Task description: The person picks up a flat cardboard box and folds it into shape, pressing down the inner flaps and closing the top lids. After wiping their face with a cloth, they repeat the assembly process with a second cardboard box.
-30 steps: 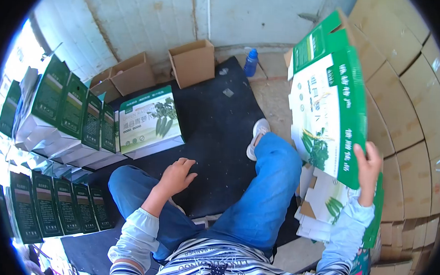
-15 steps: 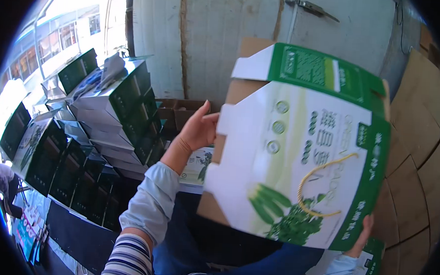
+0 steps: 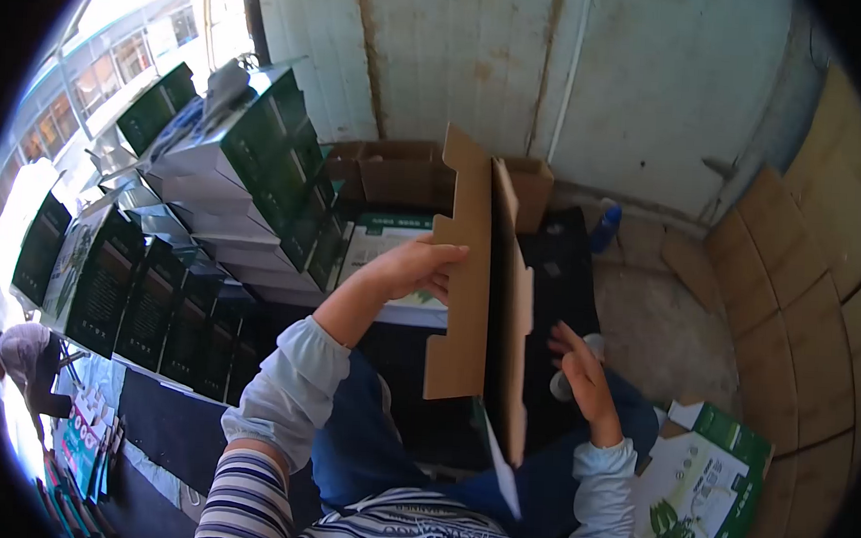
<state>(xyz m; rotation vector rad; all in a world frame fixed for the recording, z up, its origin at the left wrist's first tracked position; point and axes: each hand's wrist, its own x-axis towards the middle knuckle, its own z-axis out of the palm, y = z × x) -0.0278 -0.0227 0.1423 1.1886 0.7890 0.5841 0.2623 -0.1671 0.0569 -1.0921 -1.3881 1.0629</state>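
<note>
I hold a flat-folded cardboard carton (image 3: 468, 300) upright in front of me, its brown inner side facing me and seen nearly edge on. My left hand (image 3: 416, 268) grips its left panel near the top, fingers curled over the edge. My right hand (image 3: 581, 374) is open beside the carton's right side, fingers spread, just apart from it. My legs in blue jeans are below, over a black mat (image 3: 557, 266).
Stacks of folded green-and-white boxes (image 3: 240, 181) fill the left. Open brown cartons (image 3: 396, 175) stand against the white wall. A blue bottle (image 3: 605, 225) is by the wall. Flat printed cartons (image 3: 702, 478) lie at lower right, brown cardboard sheets (image 3: 800, 279) further right. Another person (image 3: 26, 365) bends at far left.
The carton has turned from its printed face towards me to nearly edge on. My right hand has let go of its lower corner and now hovers open beside it.
</note>
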